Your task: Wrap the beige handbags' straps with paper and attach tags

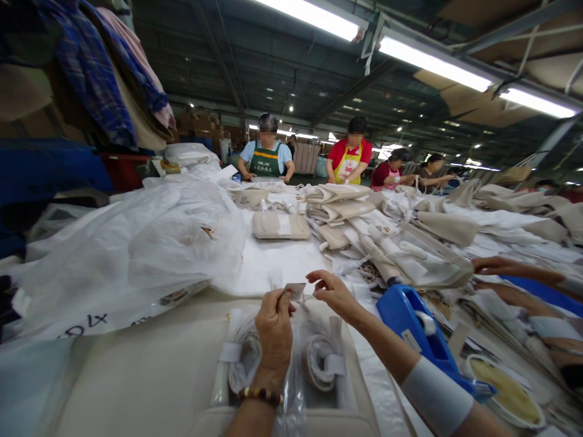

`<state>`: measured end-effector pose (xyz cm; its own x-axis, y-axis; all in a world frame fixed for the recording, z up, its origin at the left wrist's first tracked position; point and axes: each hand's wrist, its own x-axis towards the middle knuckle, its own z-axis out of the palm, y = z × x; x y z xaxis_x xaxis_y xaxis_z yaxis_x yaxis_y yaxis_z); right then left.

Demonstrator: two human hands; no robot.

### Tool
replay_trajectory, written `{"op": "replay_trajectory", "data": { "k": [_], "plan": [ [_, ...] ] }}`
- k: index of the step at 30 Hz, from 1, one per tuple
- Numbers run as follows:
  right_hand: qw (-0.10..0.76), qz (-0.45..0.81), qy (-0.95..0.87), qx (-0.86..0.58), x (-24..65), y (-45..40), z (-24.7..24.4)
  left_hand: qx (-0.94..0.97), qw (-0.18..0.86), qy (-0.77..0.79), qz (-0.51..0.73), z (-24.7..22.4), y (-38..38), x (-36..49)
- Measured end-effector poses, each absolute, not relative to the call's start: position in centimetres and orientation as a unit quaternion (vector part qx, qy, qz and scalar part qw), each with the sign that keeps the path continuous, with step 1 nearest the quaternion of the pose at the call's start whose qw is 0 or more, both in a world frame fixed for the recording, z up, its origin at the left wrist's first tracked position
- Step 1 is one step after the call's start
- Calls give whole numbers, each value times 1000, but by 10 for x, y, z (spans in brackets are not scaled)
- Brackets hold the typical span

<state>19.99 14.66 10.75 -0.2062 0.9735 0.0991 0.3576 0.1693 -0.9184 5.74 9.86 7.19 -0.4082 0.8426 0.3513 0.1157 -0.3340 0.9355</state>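
Observation:
My left hand (274,325), with a beaded bracelet at its wrist, pinches a small pale card (296,290) above a cream bag (355,388). Close to the card's right side is my right hand (334,294), its fingers apart and slightly curled, with nothing visible in them. Two rolled straps, the left one (248,358) and the right one (319,364), lie in clear plastic on the bag, on either side of my left wrist.
A large plastic-wrapped bundle (150,243) lies at the left. Right of my forearm stand a blue tape dispenser (414,334) and a round tub (505,388). Another person's hand (496,266) reaches in from the right. A wrapped cream pouch (281,225) lies ahead; several people work beyond.

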Motion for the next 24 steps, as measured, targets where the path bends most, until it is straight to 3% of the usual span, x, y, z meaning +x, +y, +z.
{"op": "replay_trajectory", "data": {
  "k": [8,17,24],
  "plan": [
    [421,476,-627,-450,188,138,117,545,221,469,658,58,106,62],
    [481,493,-567,-450,187,131,126,720,188,474,471,57,106,65],
    [494,451,-487,-562,212,138,96,725,218,488,435,62,103,63]
  ]
}}
